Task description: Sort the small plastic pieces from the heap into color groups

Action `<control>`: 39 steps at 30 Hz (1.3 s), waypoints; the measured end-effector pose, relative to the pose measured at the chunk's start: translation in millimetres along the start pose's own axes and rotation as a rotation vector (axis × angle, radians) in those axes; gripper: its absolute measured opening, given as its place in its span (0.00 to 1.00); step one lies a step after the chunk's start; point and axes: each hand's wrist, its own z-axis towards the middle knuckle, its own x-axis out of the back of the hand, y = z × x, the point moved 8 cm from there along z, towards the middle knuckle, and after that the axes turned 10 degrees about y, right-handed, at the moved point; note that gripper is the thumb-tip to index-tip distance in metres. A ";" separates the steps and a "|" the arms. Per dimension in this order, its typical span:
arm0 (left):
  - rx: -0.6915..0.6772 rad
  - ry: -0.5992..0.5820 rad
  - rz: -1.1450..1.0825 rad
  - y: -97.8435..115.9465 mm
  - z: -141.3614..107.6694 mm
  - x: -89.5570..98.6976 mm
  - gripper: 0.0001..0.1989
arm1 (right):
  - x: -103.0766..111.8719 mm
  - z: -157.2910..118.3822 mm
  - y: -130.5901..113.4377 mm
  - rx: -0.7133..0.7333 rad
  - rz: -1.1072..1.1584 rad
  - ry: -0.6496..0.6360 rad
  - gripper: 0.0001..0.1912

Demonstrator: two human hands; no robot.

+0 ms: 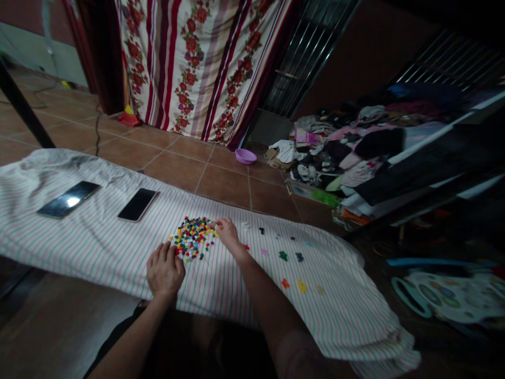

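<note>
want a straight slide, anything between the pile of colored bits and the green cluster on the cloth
Yes: the right hand rests at the right edge of the pile of small colored pieces, in line with the green cluster. Past it, a small red piece and a pink piece lie near that line on the striped cloth.

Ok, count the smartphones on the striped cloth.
2: the left smartphone lies screen-up near the far left of the striped cloth, and the right smartphone lies screen-up just beside it. Others could be hidden beneath the cloth.
</note>
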 end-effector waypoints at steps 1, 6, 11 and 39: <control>-0.005 -0.003 0.008 0.1 -0.1 -0.4 0.15 | 1.1 -0.5 0.5 0.001 0.007 0.003 0.13; -0.048 0.008 0.071 2.6 0.2 0.9 0.14 | 11.0 -1.2 4.2 0.021 0.037 0.032 0.08; -0.078 0.008 0.092 3.8 -0.5 2.0 0.15 | 26.6 -1.8 15.7 0.037 0.050 0.058 0.06; -0.099 -0.051 0.164 3.6 -1.3 -1.4 0.17 | 203.4 -26.3 253.2 -0.434 -0.388 0.261 0.20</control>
